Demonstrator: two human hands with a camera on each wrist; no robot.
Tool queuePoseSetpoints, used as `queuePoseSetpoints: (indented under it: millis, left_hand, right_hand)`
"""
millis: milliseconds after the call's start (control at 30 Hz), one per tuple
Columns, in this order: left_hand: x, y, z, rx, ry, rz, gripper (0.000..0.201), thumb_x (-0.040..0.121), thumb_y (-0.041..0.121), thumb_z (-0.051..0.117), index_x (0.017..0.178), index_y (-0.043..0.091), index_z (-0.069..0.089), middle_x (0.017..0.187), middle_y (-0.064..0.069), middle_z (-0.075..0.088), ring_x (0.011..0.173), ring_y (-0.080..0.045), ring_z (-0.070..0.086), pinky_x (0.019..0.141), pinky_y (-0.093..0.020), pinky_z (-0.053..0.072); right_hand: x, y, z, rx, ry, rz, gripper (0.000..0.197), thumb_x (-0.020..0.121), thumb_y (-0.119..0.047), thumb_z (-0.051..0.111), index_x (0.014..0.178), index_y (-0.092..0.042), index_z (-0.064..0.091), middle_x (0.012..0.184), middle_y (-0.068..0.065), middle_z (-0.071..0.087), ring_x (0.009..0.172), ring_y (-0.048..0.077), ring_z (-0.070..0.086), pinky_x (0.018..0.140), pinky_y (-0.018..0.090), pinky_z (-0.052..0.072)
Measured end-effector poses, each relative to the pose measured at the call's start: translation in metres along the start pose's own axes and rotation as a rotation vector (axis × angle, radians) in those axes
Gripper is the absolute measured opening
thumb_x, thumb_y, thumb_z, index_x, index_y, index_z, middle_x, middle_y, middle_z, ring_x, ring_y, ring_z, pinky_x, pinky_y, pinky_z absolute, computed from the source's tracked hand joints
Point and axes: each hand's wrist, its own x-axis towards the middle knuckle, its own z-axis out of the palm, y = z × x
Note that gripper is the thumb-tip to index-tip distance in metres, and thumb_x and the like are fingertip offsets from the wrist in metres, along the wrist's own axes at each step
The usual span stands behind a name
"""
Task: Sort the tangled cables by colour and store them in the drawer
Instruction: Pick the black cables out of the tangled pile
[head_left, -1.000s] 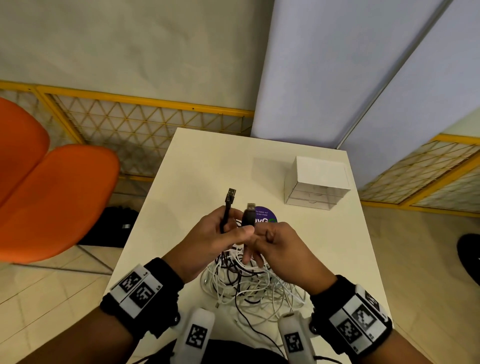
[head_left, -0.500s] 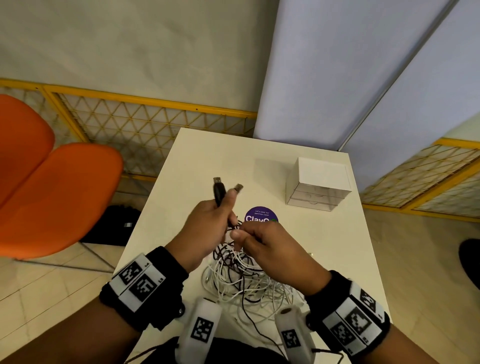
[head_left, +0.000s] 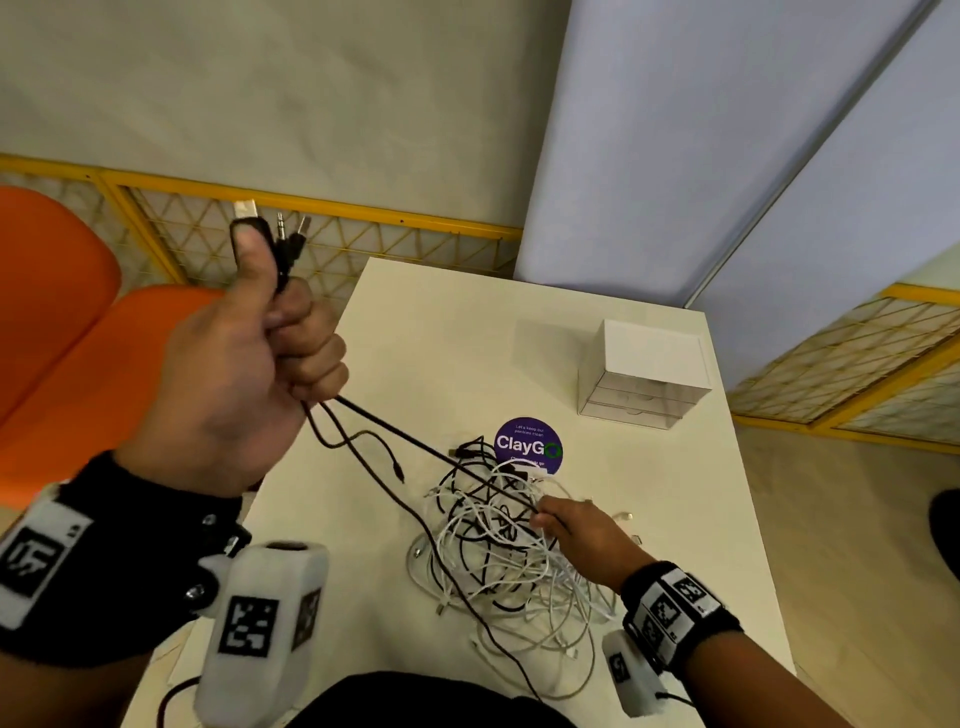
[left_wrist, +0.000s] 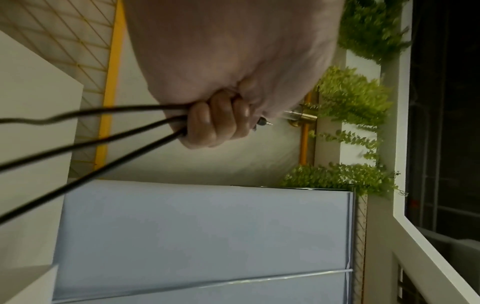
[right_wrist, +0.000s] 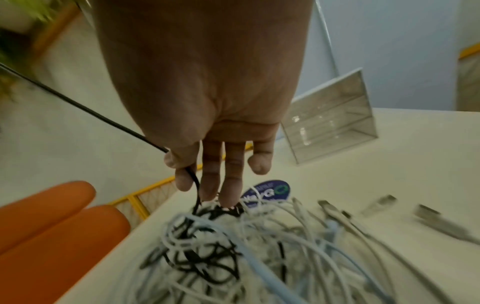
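Note:
A tangle of white and black cables (head_left: 498, 561) lies on the white table (head_left: 447, 332). My left hand (head_left: 260, 353) is raised high at the left. It grips a bunch of black cables (head_left: 395, 431) in a fist, and their plugs (head_left: 270, 228) stick up past the thumb. In the left wrist view the left hand (left_wrist: 221, 123) holds three black cables (left_wrist: 103, 139), which run taut down to the pile. My right hand (head_left: 556, 522) rests on the tangle. In the right wrist view the right hand (right_wrist: 202, 185) pinches one black cable (right_wrist: 193, 179) between thumb and forefinger.
A small clear drawer unit (head_left: 644, 374) stands at the table's back right, its drawers pushed in. A purple round sticker (head_left: 527, 444) lies just beyond the pile. An orange chair (head_left: 62, 322) stands to the left of the table. Loose white cable plugs (right_wrist: 428, 214) lie to the right of the tangle.
My left hand has risen up and to the left, drawing the black cables out of the pile. My right hand has dropped from beside it onto the tangle.

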Motion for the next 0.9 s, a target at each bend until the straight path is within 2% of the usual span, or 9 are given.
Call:
queuePoseSetpoints:
  millis: [100,167,233,367,467,567,700,800,900]
  left_hand:
    - [-0.007,-0.005,0.001,0.124,-0.035,-0.014,0.049,0.081,0.049,0.071,0.063,0.025,0.033,0.052,0.007,0.014,0.047,-0.012,0.008,0.043,-0.027,0.013]
    - [-0.009,-0.013,0.003,0.183,-0.049,-0.082,0.045,0.072,0.039,0.078,0.064,0.025,0.036,0.05,0.008,0.015,0.044,-0.01,0.009,0.042,-0.024,0.012]
    - [-0.011,-0.022,0.008,0.26,-0.064,-0.173,0.043,0.076,0.032,0.08,0.066,0.023,0.04,0.048,0.008,0.017,0.041,-0.009,0.011,0.042,-0.022,0.012]
    - [-0.013,-0.045,0.027,0.462,-0.033,-0.276,0.028,0.079,0.03,0.077,0.085,0.007,0.062,0.05,0.006,0.02,0.042,-0.011,0.014,0.047,-0.027,0.01]
    - [-0.015,-0.059,0.044,0.637,-0.069,-0.273,0.02,0.089,0.028,0.074,0.088,0.01,0.067,0.042,0.012,0.03,0.035,-0.006,0.026,0.042,-0.025,0.018]
    - [-0.014,-0.061,0.054,0.804,-0.136,-0.207,0.026,0.096,0.031,0.065,0.079,0.013,0.069,0.033,0.016,0.042,0.032,0.001,0.041,0.039,-0.012,0.027]
    - [-0.013,-0.057,0.049,0.951,-0.222,-0.2,0.044,0.096,0.042,0.061,0.061,0.015,0.063,0.035,0.01,0.039,0.034,-0.004,0.033,0.042,-0.015,0.025]
    - [-0.017,-0.056,0.046,0.912,-0.271,-0.205,0.047,0.098,0.042,0.057,0.057,0.019,0.056,0.039,0.009,0.034,0.036,-0.007,0.029,0.041,-0.018,0.025]
    - [-0.019,-0.048,0.038,0.718,-0.291,-0.21,0.05,0.098,0.045,0.058,0.054,0.023,0.053,0.048,0.002,0.028,0.042,-0.013,0.022,0.045,-0.026,0.018]
  right_hand:
    - [0.004,0.001,0.004,-0.022,0.035,-0.034,0.03,0.105,-0.036,0.042,0.08,-0.02,0.052,0.075,-0.008,0.049,0.07,0.015,0.045,0.069,0.037,0.041]
    - [0.007,-0.016,-0.005,-0.041,0.059,-0.07,0.034,0.101,-0.05,0.034,0.081,-0.027,0.049,0.081,-0.006,0.048,0.074,0.016,0.047,0.071,0.041,0.045]
    - [0.007,-0.042,-0.02,-0.055,0.089,-0.133,0.033,0.098,-0.052,0.029,0.082,-0.032,0.049,0.085,-0.009,0.046,0.076,0.013,0.047,0.071,0.041,0.046]
    - [0.003,-0.099,-0.056,-0.119,0.191,-0.299,0.034,0.1,-0.045,0.031,0.086,-0.024,0.053,0.087,-0.014,0.044,0.074,0.004,0.04,0.064,0.036,0.044]
    - [-0.007,-0.137,-0.082,-0.179,0.245,-0.361,0.027,0.102,-0.037,0.037,0.091,-0.021,0.057,0.077,-0.016,0.05,0.065,0.006,0.042,0.059,0.031,0.04]
    - [-0.016,-0.15,-0.098,-0.151,0.246,-0.371,0.02,0.102,-0.031,0.044,0.098,-0.024,0.063,0.073,-0.023,0.055,0.065,0.004,0.052,0.06,0.026,0.042]
    - [-0.019,-0.143,-0.101,-0.009,0.198,-0.379,0.027,0.102,-0.034,0.043,0.097,-0.019,0.065,0.072,-0.024,0.052,0.069,-0.002,0.053,0.065,0.017,0.04]
    - [-0.015,-0.131,-0.088,0.078,0.166,-0.396,0.028,0.104,-0.033,0.04,0.092,-0.017,0.058,0.079,-0.015,0.058,0.073,0.001,0.055,0.067,0.018,0.042]
    - [-0.007,-0.107,-0.068,0.113,0.19,-0.32,0.027,0.105,-0.032,0.038,0.085,-0.021,0.052,0.075,-0.009,0.056,0.069,0.009,0.053,0.063,0.026,0.043]
